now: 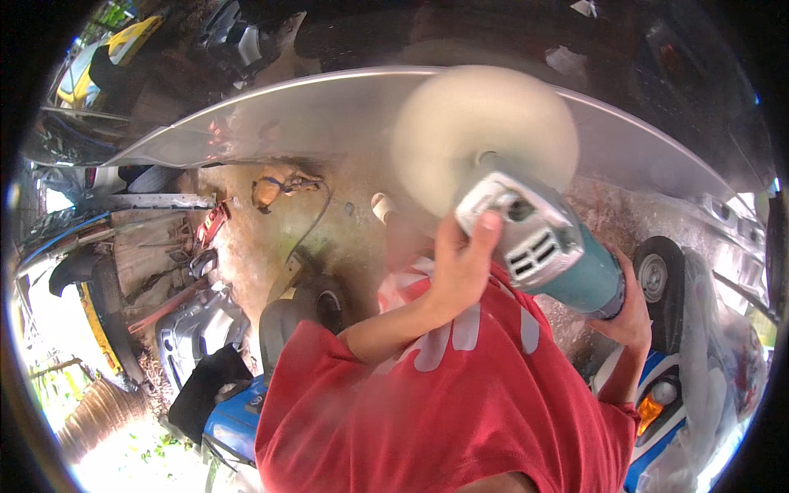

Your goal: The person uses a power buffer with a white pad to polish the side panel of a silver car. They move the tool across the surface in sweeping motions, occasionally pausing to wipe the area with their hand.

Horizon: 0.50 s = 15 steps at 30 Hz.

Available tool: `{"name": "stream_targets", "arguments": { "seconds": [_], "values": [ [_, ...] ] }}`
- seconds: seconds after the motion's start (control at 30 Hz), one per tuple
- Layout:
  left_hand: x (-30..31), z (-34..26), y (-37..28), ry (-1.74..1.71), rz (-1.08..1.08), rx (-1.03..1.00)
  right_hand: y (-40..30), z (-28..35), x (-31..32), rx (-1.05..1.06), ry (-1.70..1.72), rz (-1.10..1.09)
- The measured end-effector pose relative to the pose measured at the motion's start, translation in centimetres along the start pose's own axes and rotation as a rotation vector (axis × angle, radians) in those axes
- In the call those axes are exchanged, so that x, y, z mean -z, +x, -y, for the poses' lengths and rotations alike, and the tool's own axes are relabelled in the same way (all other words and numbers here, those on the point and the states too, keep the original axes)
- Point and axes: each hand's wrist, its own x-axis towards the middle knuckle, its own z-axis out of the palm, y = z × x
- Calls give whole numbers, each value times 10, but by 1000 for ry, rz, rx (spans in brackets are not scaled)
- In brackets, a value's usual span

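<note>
A rotary polisher [555,259] with a silver metal gear head and a teal body is held in front of me at a slant. Its round cream pad [487,132] looks smooth and blurred. The pad overlaps the glossy dark car body panel [345,123]; whether it touches cannot be told. My left hand [465,259] grips the polisher at its gear head, thumb up on the metal. Around the rear end of the teal body my right hand [625,308] is closed, its fingers partly hidden.
On the floor to the left lie a cable [311,225], a red jack-like tool [212,225] and a silver car part [197,326]. A wheel [656,277] stands at right, above a blue-and-white panel with an orange lamp [650,413]. Behind my left side is a blue object [237,419].
</note>
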Motion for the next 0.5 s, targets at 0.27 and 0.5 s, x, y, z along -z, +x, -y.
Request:
{"name": "stream_targets", "arguments": {
  "seconds": [0.27, 0.5],
  "values": [
    [-30, 8, 0, 281, 152, -57, -23, -36, 10, -21, 65, -59],
    [66, -17, 3, 327, -193, 13, 45, 56, -44, 141, 47, 48]
  ]
}}
